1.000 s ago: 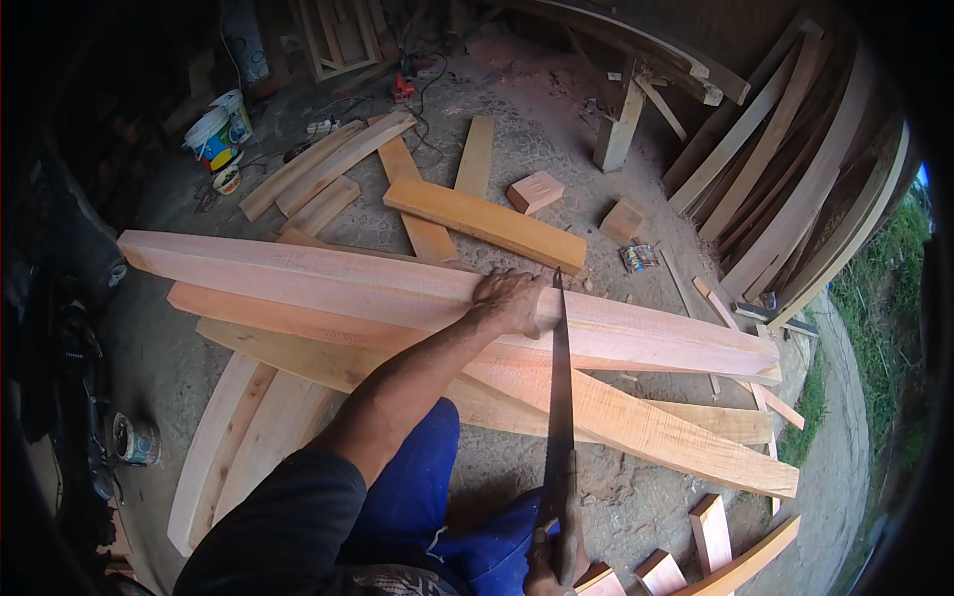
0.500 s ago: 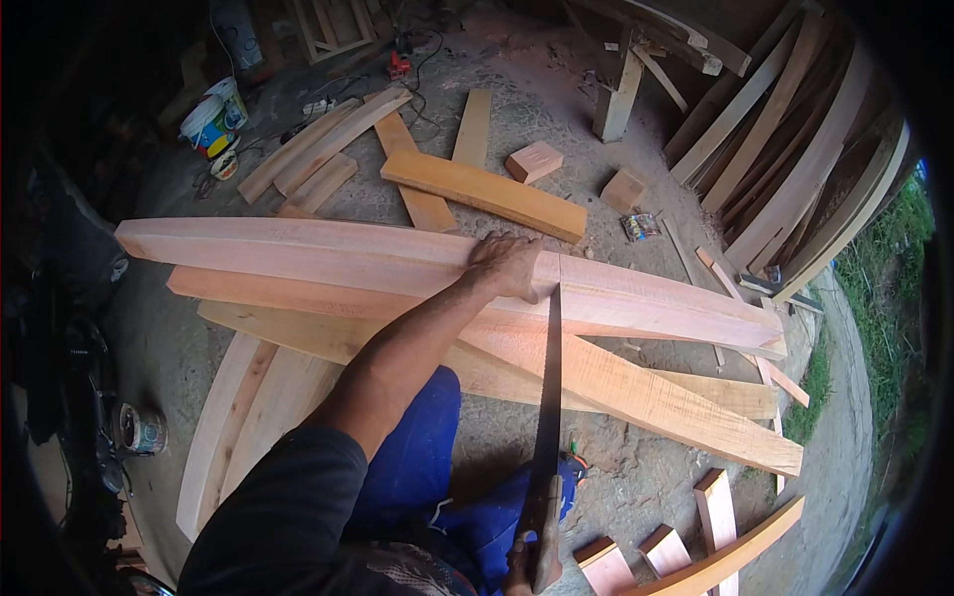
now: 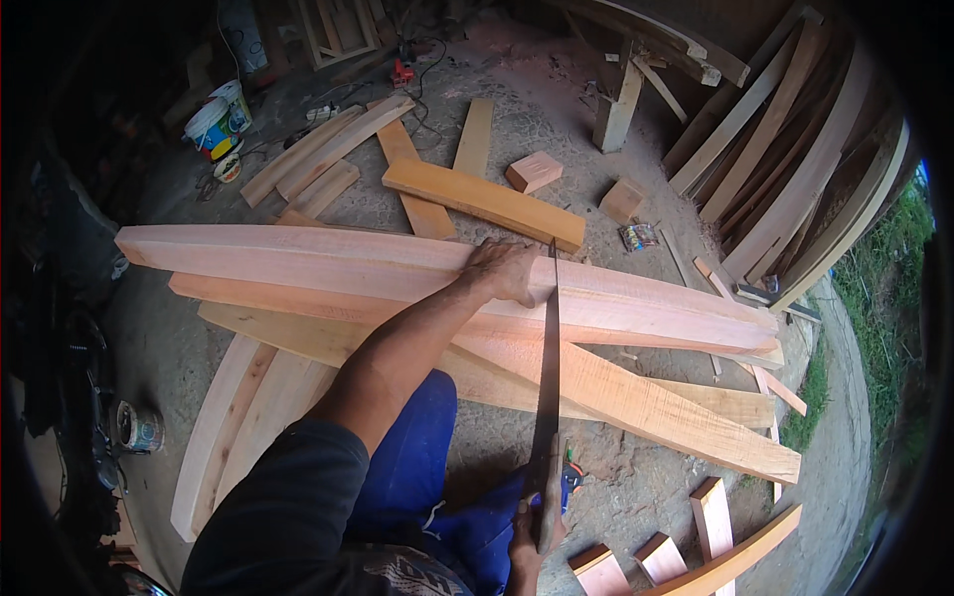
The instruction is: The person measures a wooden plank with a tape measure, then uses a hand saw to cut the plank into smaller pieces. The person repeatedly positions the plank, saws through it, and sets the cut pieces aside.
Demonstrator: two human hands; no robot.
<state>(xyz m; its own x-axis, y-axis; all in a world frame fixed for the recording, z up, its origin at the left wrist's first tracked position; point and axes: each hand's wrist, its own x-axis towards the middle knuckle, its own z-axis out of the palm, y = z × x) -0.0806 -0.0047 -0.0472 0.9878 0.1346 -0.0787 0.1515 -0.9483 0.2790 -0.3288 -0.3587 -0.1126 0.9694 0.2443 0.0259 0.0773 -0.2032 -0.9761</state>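
A long pinkish wooden beam [image 3: 298, 256] lies crosswise before me on top of other timbers. My left hand [image 3: 502, 270] presses down on it near the middle, fingers wrapped over its far edge. Just right of that hand, the blade of a handsaw [image 3: 550, 368] crosses the beam, its tip reaching past the far edge. Near the bottom, my right hand [image 3: 527, 536] is closed round the saw's wooden handle. Under the beam are a second pinkish beam [image 3: 288, 298] and a pale board [image 3: 676, 407] slanting to the right.
Beyond the beam lie an orange-brown plank [image 3: 482, 199], two wood blocks [image 3: 534, 171] and loose boards. Several curved boards lean at the far right [image 3: 785, 149]. Paint buckets [image 3: 209, 129] stand far left. Short offcuts [image 3: 661, 558] lie near right. A tape measure [image 3: 571, 475] shows by my leg.
The saw has slid forward, away from me, so its tip now extends past the beam's far edge. My right hand has come further up into view. My left hand stays on the beam.
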